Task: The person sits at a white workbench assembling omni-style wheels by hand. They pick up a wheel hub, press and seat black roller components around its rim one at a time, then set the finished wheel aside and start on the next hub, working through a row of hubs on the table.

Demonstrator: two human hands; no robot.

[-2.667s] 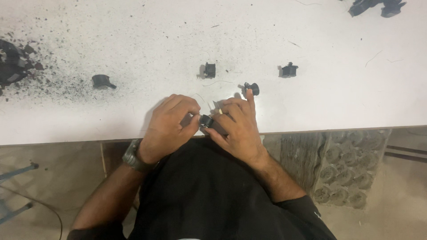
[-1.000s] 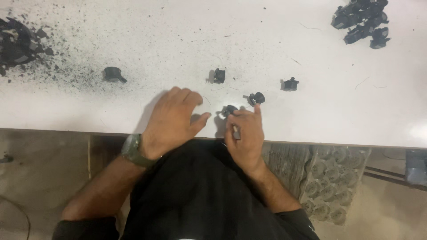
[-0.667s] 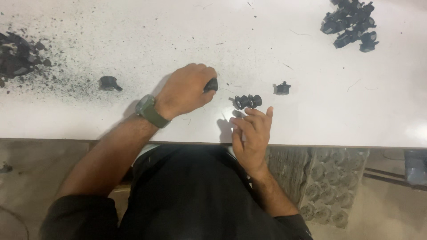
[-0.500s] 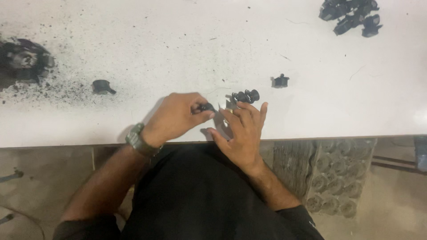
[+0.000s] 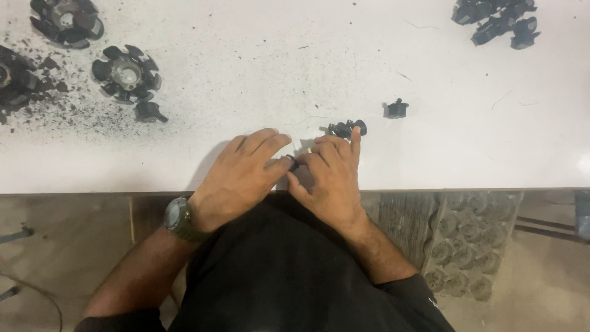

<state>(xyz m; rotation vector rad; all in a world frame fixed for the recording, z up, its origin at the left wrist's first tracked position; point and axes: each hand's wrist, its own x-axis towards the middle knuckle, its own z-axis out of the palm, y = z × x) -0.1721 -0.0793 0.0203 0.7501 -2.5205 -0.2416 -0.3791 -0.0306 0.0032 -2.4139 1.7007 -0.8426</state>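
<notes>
White worktable point(image 5: 430, 154) fills upper frame, dark floor below. I see both hands meeting at near edge, centre frame. Left hand point(image 5: 243, 175) and right hand point(image 5: 332, 178) pinch one small black part point(image 5: 291, 161) between fingertips, held just over table edge, likely for close fitting. Mostly hidden; shape unclear. Small black assembly point(image 5: 347, 128) lies just beyond right fingertips, within reach. Single black piece point(image 5: 396, 109) farther right. Round toothed parts point(image 5: 126, 72) and black grit upper left; parts pile point(image 5: 495, 21) upper right.
</notes>
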